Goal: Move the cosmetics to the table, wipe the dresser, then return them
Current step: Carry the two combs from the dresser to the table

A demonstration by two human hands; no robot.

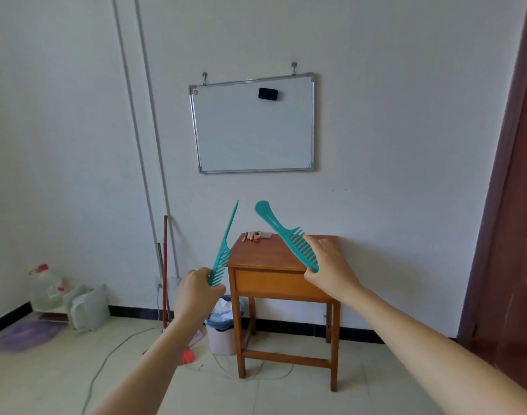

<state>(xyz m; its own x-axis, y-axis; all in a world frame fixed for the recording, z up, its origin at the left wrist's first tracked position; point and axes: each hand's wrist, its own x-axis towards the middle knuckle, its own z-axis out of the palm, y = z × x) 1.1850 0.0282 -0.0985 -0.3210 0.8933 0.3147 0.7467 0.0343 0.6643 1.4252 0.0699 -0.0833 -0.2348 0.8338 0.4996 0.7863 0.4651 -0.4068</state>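
Here the left hand [196, 290] grips a teal tail comb [223, 253] at centre frame, the right hand [331, 271] a teal wide-tooth comb [289, 238]; small cosmetics [256, 236] lie on the wooden table [274, 283] behind.

I am holding a wide comb [283, 233] in my right grip [328, 269], and tiny pale letters are running along its handle, upside down to me. The first ones are looking like "YAKO", but I am not sure, and the rest is too small. A little red round sign is sitting in the top left corner of the whiteboard [253, 130], too small to read. The jug [47, 287] on the floor is wearing a blurry red and white label.
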